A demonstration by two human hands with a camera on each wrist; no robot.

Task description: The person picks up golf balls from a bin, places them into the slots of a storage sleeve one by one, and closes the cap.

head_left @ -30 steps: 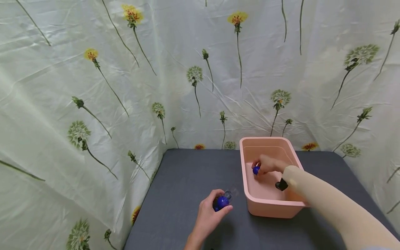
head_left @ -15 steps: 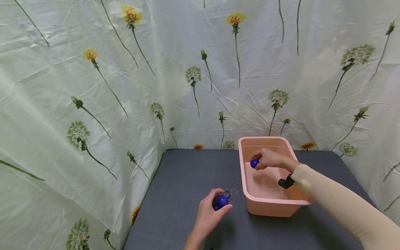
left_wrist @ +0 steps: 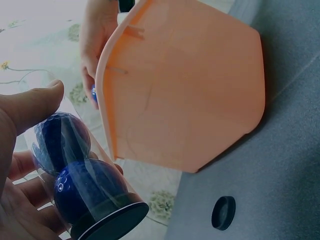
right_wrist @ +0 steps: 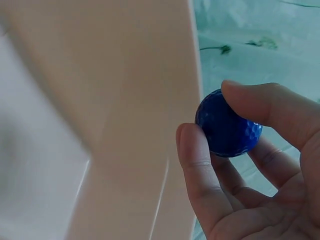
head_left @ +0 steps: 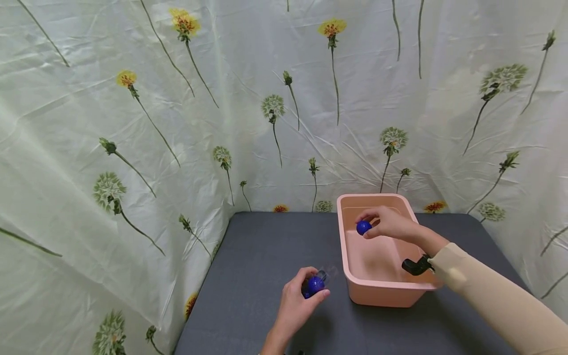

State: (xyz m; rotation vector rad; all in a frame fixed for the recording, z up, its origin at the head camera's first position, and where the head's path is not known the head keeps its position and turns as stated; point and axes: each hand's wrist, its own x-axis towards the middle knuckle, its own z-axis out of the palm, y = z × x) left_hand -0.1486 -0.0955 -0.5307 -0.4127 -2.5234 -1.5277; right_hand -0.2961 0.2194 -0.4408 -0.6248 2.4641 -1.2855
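Observation:
My left hand (head_left: 296, 303) grips a clear plastic tube (left_wrist: 76, 107) left of the pink bin (head_left: 381, 297). Two blue golf balls (left_wrist: 60, 142) sit one behind the other inside the tube, and a black cap (left_wrist: 116, 223) closes one end. Over the inside of the bin, my right hand (head_left: 392, 226) pinches another blue golf ball (right_wrist: 227, 125) between thumb and fingers. That ball is held above the bin floor, near its left wall.
A loose black cap (left_wrist: 223, 212) lies on the dark grey table (head_left: 266, 256) in the left wrist view. Behind the table hangs a flower-printed curtain (head_left: 248, 123). A black wrist camera (head_left: 416, 266) on the right forearm overlaps the bin's right side.
My right hand has lifted the golf ball up from low in the bin, and the forearm has shifted right. The left hand with the tube stays in place.

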